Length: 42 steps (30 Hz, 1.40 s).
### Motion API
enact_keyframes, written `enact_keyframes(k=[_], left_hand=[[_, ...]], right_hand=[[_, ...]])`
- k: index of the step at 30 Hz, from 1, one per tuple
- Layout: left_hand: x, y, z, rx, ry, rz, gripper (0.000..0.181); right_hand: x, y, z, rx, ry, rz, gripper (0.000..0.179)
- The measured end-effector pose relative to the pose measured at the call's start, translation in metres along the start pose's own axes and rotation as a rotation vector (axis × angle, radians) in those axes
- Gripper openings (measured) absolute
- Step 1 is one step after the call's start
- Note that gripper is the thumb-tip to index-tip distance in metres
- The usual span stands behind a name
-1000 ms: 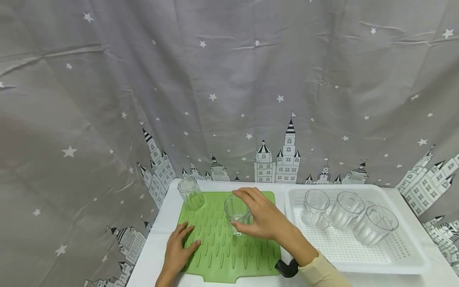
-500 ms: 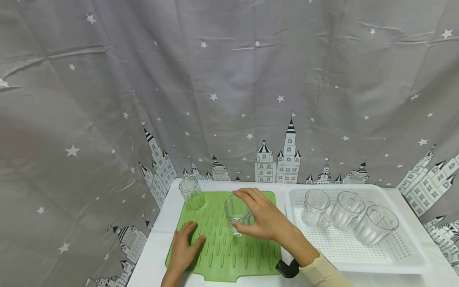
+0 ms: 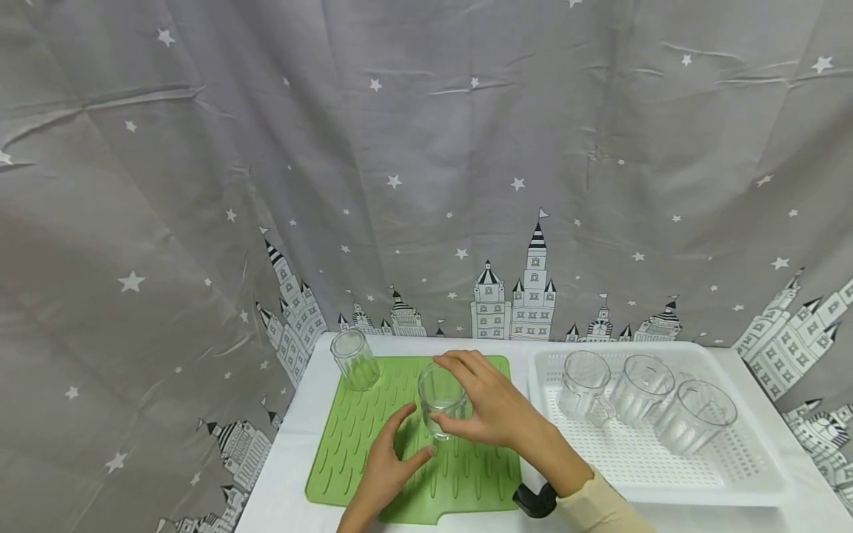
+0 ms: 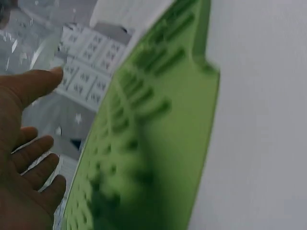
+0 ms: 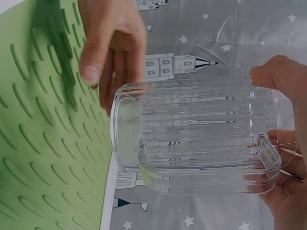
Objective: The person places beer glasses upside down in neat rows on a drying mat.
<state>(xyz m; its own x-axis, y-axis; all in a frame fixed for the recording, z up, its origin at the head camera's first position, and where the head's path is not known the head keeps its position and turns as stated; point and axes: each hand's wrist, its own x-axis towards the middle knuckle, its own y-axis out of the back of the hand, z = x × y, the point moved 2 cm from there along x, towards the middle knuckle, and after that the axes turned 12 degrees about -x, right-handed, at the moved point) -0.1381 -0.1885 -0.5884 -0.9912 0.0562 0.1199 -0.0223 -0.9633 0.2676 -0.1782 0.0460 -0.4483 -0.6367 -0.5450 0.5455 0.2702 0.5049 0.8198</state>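
My right hand (image 3: 489, 403) grips a clear glass mug (image 3: 442, 400) near its rim, thumb on the near side and fingers on the far side. The mug is upright, close over a green ridged mat (image 3: 406, 474). In the right wrist view, the mug's ribbed wall and its handle (image 5: 211, 177) show plainly. My left hand (image 3: 389, 463) reaches in from the left with thumb and fingers spread, its tips right beside the mug's lower part. In the left wrist view, the fingers of the left hand (image 4: 31, 158) hold nothing.
Another clear glass (image 3: 356, 359) stands on the mat's far left corner. To the right, a white perforated basket (image 3: 640, 474) holds a handled glass mug (image 3: 586, 385) and two more glass vessels (image 3: 643, 389). A grey curtain (image 3: 426, 185) hangs behind the white table.
My left hand has moved right across the mat, from its left edge to beside the mug. The right hand and the mug have stayed almost still.
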Motion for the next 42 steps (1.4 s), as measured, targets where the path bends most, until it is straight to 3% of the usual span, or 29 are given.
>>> enact_keyframes(k=[6,16,31,38,42], left_hand=[[0.005,-0.022,0.013,-0.211,-0.023,-0.033,0.081],[0.007,-0.036,0.018,-0.390,-0.056,-0.083,0.077],[0.006,-0.034,0.022,-0.365,-0.063,-0.093,0.076],[0.005,-0.034,0.023,-0.356,-0.020,-0.075,0.075],[0.005,-0.033,0.024,-0.324,-0.034,-0.059,0.074]], right_hand=[[-0.003,0.000,0.001,0.030,-0.018,-0.014,0.082],[-0.005,0.002,-0.001,0.052,0.000,-0.013,0.083],[-0.005,0.001,-0.003,0.060,0.007,-0.033,0.082],[-0.006,0.002,-0.004,0.049,0.019,-0.020,0.083],[-0.006,0.002,-0.003,0.048,0.009,-0.031,0.084]])
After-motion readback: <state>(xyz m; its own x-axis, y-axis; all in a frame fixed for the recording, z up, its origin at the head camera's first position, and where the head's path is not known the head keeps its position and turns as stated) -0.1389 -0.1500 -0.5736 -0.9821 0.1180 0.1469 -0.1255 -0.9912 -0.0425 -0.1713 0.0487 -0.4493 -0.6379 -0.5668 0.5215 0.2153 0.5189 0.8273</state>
